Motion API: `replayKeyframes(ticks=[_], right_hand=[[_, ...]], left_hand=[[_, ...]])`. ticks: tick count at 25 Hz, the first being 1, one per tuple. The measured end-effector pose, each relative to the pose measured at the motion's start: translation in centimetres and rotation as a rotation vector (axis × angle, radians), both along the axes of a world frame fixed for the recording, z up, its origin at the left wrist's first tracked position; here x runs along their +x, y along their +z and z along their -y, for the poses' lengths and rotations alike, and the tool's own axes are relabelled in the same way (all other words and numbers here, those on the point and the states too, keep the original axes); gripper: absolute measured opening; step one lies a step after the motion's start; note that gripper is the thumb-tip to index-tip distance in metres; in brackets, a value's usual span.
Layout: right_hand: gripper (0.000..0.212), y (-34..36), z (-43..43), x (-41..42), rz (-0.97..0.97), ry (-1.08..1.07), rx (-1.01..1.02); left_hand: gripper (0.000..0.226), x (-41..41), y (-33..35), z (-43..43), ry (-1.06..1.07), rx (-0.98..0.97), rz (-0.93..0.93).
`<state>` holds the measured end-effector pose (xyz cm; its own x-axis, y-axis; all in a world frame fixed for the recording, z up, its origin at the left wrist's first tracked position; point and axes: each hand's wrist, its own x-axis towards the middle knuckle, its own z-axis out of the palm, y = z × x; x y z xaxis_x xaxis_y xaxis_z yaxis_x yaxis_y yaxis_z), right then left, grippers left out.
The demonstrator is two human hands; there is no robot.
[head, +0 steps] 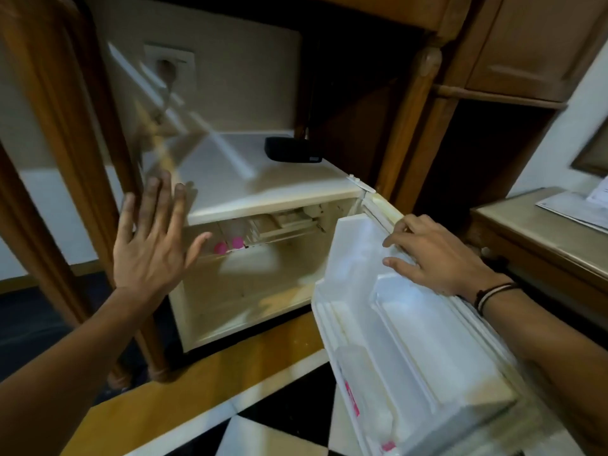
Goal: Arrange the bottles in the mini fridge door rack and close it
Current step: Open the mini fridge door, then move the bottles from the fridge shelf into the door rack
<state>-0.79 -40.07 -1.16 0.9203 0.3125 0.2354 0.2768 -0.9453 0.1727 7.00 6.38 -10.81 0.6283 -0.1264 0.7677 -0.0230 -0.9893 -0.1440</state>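
Note:
A white mini fridge [263, 192] stands open inside a wooden cabinet. Its door [427, 340] swings out to the right, inner side facing me. Two clear bottles with pink caps [229, 244] lie on the upper shelf inside. In the door's lower rack sits a clear bottle with a pink label [353, 386]. My right hand [434, 255] rests on the door's top edge, fingers curled over it. My left hand [154, 238] is spread open in front of the fridge's left side, holding nothing. A glass cabinet door [158, 136] blurs past behind it.
A black box [292, 149] sits on the fridge top, with a wall socket [171, 65] and cord behind it. Wooden posts [65, 143] frame the cabinet. A side table with papers [559, 212] stands at the right. The floor has black, white and yellow tiles.

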Motion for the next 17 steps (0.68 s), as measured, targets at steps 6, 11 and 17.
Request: replayKeyframes(ticks=[6,11,17], right_hand=[[0.042,-0.1,3.2,-0.3,-0.007,-0.010,-0.005],[0.039,-0.6,4.3,-0.1,0.006,-0.016,0.001],[0.033,-1.4,4.2,1.6,0.084,-0.124,0.004]], left_hand=[[0.093,1.3,-0.8,1.4,-0.059,-0.129,-0.009],[0.083,1.3,-0.7,1.4,-0.079,-0.138,-0.022],[0.081,1.6,0.1,1.3,-0.095,-0.173,-0.045]])
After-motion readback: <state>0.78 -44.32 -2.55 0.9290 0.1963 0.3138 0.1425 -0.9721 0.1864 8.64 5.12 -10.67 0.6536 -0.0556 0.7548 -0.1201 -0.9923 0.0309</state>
